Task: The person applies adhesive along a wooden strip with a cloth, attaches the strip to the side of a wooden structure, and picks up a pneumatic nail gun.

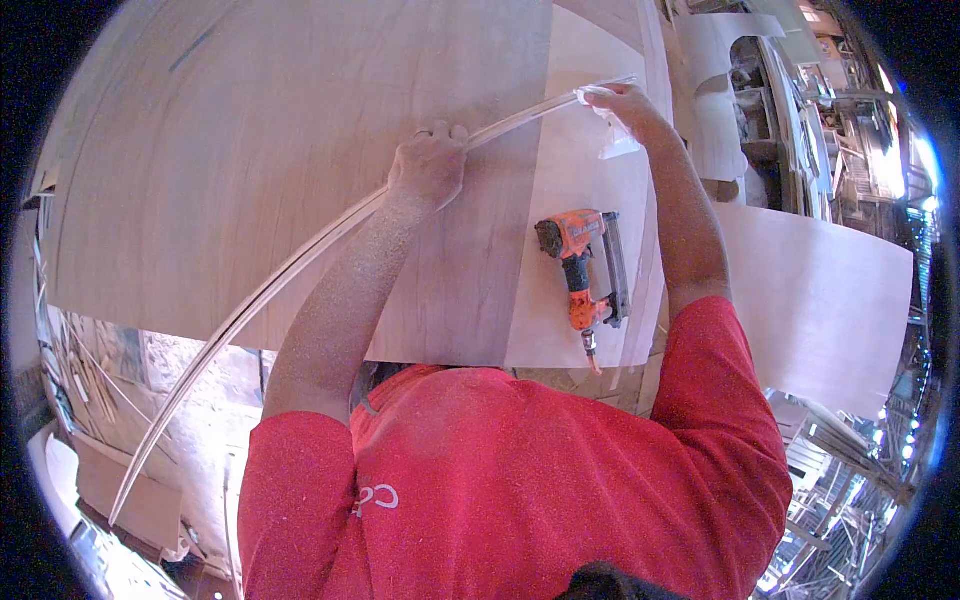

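Observation:
A long bundle of thin, pale wooden strips (240, 318) bends across the view from the lower left to the upper right. My left hand (430, 162) is closed around it near the middle of the board, with the knuckles up. Toward the strips' far right end, my right hand (625, 108) pinches them together with a crumpled white piece (620, 145), cloth or paper; I cannot tell which. An orange and black pneumatic nail gun (577, 265) lies on the pale panel below my right hand, touched by neither hand.
Large wooden sheets (250, 130) cover the work surface, with a lighter panel (590, 180) on the right. Another pale sheet (820, 300) juts out at the right. Scrap strips (95, 385) lean at the lower left. Stacked timber (790, 130) stands at the upper right.

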Demonstrator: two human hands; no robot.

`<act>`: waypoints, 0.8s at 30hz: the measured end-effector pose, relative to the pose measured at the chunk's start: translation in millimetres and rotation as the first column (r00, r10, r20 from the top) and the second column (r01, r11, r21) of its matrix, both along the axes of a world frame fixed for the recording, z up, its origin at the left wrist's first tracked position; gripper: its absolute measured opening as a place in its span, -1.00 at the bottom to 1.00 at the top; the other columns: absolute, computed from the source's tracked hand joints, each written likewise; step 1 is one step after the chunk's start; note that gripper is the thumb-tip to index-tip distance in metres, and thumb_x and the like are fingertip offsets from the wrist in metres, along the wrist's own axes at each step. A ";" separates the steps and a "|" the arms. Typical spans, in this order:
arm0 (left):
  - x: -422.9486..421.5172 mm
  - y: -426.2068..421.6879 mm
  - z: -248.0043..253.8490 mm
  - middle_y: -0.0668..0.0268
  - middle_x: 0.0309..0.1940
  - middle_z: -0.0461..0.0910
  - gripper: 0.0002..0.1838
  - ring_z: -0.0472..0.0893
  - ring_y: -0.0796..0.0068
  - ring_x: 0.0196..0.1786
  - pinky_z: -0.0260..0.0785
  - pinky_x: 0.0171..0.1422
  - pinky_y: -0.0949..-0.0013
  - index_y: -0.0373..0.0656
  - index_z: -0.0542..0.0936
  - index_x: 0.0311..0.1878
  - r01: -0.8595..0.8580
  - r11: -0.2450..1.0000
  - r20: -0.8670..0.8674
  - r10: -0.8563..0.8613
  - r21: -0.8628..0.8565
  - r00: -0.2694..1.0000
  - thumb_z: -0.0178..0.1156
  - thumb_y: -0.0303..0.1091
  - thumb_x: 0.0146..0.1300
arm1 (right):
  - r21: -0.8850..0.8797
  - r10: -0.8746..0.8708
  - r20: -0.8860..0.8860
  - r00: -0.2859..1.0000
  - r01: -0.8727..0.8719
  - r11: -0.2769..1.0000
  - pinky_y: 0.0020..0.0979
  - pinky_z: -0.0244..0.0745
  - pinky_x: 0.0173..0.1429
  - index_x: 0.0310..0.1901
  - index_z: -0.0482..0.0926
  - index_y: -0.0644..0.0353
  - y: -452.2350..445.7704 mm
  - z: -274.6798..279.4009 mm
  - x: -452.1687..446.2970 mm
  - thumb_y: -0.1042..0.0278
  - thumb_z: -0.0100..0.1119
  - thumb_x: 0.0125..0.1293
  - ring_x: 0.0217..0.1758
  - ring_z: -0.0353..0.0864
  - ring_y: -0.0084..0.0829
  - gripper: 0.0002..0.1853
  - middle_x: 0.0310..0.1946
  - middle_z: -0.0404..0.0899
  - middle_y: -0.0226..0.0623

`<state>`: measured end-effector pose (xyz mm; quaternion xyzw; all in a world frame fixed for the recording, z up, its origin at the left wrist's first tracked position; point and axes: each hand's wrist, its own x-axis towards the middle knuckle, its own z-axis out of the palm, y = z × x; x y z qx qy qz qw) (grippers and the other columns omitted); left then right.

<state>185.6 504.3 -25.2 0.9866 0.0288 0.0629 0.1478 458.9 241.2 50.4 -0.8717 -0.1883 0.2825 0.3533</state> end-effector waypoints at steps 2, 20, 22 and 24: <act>0.2 0.4 -0.8 0.11 0.01 0.66 -0.77 0.72 0.05 0.02 0.62 0.12 0.03 -0.11 0.58 0.07 -0.003 1.000 -0.014 0.003 -0.001 1.000 0.11 -0.30 0.43 | -0.013 -0.013 -0.026 1.000 0.012 1.000 -0.34 0.48 0.08 0.05 0.77 0.22 1.1 0.3 0.1 -0.07 0.50 0.25 -0.07 0.61 -0.51 -0.47 -0.13 0.74 -0.43; -1.7 -2.3 10.2 0.12 -0.06 0.65 -0.82 0.73 0.10 0.03 0.67 0.01 0.11 -0.15 0.55 -0.04 -0.017 0.999 -0.017 0.017 0.044 1.000 0.19 -0.37 0.32 | 0.041 -0.016 -0.084 0.996 0.020 0.999 -0.39 0.41 -0.07 -0.15 0.77 0.13 -1.8 -16.5 8.5 -0.17 0.44 0.23 -0.21 0.57 -0.52 -0.53 -0.26 0.69 -0.47; -1.1 -3.1 10.0 0.12 -0.06 0.65 -0.81 0.73 0.11 0.04 0.67 0.01 0.11 -0.15 0.55 -0.04 -0.028 0.999 -0.026 0.029 0.034 0.999 0.20 -0.37 0.31 | -0.006 -0.017 -0.112 0.994 0.017 1.000 -0.35 0.42 -0.03 -0.09 0.76 0.15 -2.7 -15.1 14.9 -0.11 0.45 0.25 -0.18 0.56 -0.50 -0.55 -0.22 0.68 -0.46; -0.7 -2.8 9.3 0.13 -0.05 0.65 -0.81 0.72 0.12 0.06 0.68 0.02 0.10 -0.14 0.55 -0.03 -0.018 0.999 -0.034 0.019 0.040 0.999 0.19 -0.37 0.32 | -0.052 -0.020 -0.139 0.990 0.013 0.999 -0.32 0.43 0.02 -0.03 0.76 0.16 0.2 -11.1 12.4 -0.06 0.46 0.27 -0.15 0.55 -0.48 -0.55 -0.18 0.67 -0.45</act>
